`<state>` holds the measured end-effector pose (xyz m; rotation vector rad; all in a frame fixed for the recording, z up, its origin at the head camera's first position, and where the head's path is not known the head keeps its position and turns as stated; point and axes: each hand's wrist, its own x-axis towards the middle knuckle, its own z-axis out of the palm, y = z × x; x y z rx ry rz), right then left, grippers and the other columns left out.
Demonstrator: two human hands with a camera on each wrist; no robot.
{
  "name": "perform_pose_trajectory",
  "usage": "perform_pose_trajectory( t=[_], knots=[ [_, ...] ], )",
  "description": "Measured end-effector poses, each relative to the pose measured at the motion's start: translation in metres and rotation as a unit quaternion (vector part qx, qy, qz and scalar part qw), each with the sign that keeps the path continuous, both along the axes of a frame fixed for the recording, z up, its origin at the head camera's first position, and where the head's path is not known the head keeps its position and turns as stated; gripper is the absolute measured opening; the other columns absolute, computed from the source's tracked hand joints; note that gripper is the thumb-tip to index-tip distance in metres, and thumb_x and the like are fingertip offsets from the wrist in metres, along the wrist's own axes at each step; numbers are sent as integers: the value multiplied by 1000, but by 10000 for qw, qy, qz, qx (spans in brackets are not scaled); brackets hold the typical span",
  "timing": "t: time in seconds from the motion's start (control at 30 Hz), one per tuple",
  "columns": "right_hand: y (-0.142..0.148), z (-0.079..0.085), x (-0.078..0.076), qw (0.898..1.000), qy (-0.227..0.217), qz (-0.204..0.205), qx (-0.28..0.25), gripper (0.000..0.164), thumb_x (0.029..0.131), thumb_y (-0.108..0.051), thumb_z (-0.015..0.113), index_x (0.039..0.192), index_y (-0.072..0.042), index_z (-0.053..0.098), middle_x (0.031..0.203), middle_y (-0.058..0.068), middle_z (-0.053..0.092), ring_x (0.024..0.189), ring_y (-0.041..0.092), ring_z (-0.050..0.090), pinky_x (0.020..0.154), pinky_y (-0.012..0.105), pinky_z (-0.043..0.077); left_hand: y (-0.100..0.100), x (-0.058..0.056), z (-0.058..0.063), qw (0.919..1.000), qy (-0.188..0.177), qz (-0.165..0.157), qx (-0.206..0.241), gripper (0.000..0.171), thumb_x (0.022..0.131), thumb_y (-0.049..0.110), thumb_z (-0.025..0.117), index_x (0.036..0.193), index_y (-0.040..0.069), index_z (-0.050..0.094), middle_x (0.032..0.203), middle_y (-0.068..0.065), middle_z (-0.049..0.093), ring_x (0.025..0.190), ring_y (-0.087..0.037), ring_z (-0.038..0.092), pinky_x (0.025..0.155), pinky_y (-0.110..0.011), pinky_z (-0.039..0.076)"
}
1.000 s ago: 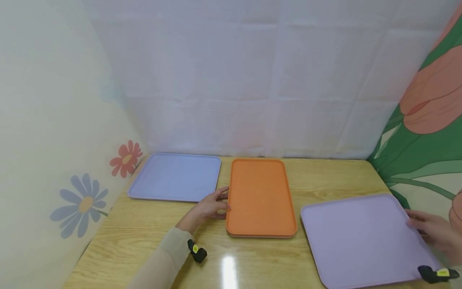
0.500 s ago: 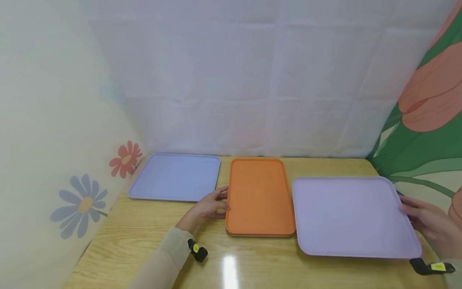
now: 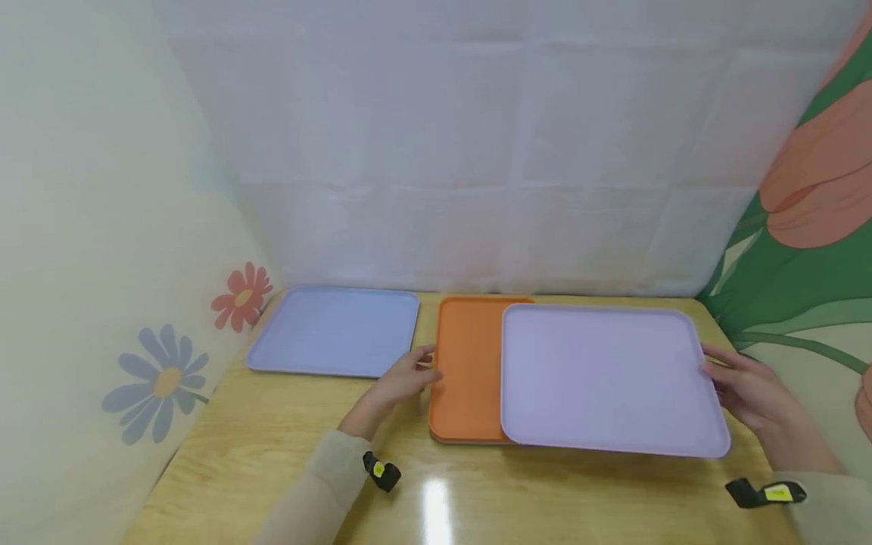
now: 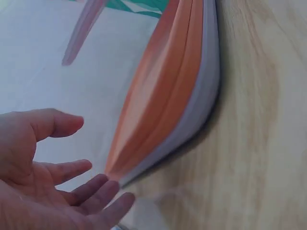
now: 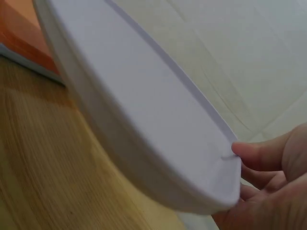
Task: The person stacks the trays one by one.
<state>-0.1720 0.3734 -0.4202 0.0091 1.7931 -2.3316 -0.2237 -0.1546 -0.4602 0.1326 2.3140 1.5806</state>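
Observation:
My right hand point(image 3: 756, 386) grips a lilac tray point(image 3: 606, 378) by its right edge. In the right wrist view the thumb point(image 5: 261, 154) presses on the rim, with the other fingers underneath. That tray is held above the table, its left part covering the right half of an orange tray point(image 3: 466, 363). The left wrist view shows the orange layers point(image 4: 165, 96) stacked on a pale bluish tray point(image 4: 210, 62). At the stack's left side is my left hand point(image 3: 398, 378), fingers loosely spread, fingertips right at the edge.
A light blue tray point(image 3: 337, 329) lies at the back left of the wooden table point(image 3: 286, 446). White cloth point(image 3: 409, 151) hangs behind the table's far edge. Flower-printed panels point(image 3: 166, 382) stand at both sides.
My right hand has carried the lilac tray leftward and away from me, from the table's right side to over the orange stack. The left hand has stayed by the stack.

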Motion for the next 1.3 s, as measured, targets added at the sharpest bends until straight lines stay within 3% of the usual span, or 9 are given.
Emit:
perform_pose_trajectory(
  t=[0.07, 0.13, 0.37, 0.6, 0.87, 0.97, 1.07, 1.13, 1.3],
  knots=[
    [-11, 1, -3, 9998, 59, 69, -203, 41, 104, 2, 49, 105, -28, 78, 96, -4, 74, 80, 12, 70, 67, 24, 58, 4, 1, 6, 9986, 485, 78, -219, 57, 99, 16, 62, 150, 0, 44, 146, -25, 47, 130, -39, 49, 101, -50, 50],
    [-21, 2, -6, 9993, 82, 105, -357, 42, 103, 3, 48, 105, -27, 78, 95, -3, 74, 79, 12, 70, 67, 24, 58, 9, 2, 12, 9974, 696, 169, 21, 51, 100, 16, 61, 147, -2, 48, 144, -24, 50, 126, -40, 53, 102, -49, 50],
    [-56, 2, -16, 9998, -74, 85, -146, 39, 103, 0, 52, 101, -31, 77, 94, -5, 74, 79, 11, 69, 68, 24, 58, 21, 4, 20, 9866, -38, 238, 1616, 55, 105, 24, 54, 151, -3, 38, 145, -27, 47, 118, -39, 59, 89, -45, 60],
    [-81, -2, -26, 9996, -255, 78, -22, 38, 103, -2, 53, 98, -32, 75, 92, -6, 73, 78, 10, 68, 69, 23, 57, 14, 4, 16, 9837, -267, 514, 1701, 53, 103, 34, 55, 148, 7, 47, 128, -19, 60, 103, -24, 64, 75, -41, 62],
    [-97, -9, -35, 9991, -378, 55, 167, 32, 102, -4, 56, 100, -32, 72, 94, -7, 73, 82, 9, 68, 71, 23, 57, 0, 5, 16, 9845, -281, 220, 1718, 60, 96, 9, 61, 152, 2, 40, 138, -24, 54, 101, -23, 62, 73, -44, 62],
    [-102, -12, -39, 9985, -408, 23, 367, 24, 102, -8, 59, 112, -27, 68, 96, -9, 72, 85, 8, 68, 73, 23, 57, -5, 4, 14, 9845, -239, 146, 1732, 63, 93, 3, 61, 152, -1, 38, 138, -26, 52, 102, -24, 63, 73, -46, 62],
    [-107, -14, -43, 9979, -391, 18, 524, 32, 102, -13, 60, 134, -18, 59, 99, -11, 71, 89, 7, 67, 77, 23, 57, -9, 4, 11, 9838, -177, 231, 1767, 65, 91, -2, 59, 152, -4, 36, 136, -26, 52, 99, -22, 64, 71, -45, 63],
    [-109, -15, -45, 9978, -386, 47, 545, 36, 102, -16, 60, 138, -17, 56, 101, -11, 71, 91, 7, 66, 79, 23, 56, -12, 5, 10, 9824, -186, 340, 1826, 65, 91, -3, 59, 152, -4, 36, 135, -25, 52, 96, -20, 64, 69, -42, 62],
    [-112, -17, -47, 9990, -237, 291, 225, 20, 104, -18, 57, 115, -30, 68, 103, -10, 72, 92, 8, 67, 80, 24, 56, -18, 10, 13, 9768, -259, 614, 2033, 65, 92, -2, 61, 152, -1, 37, 133, -20, 55, 93, -18, 64, 66, -37, 60]
  ],
)
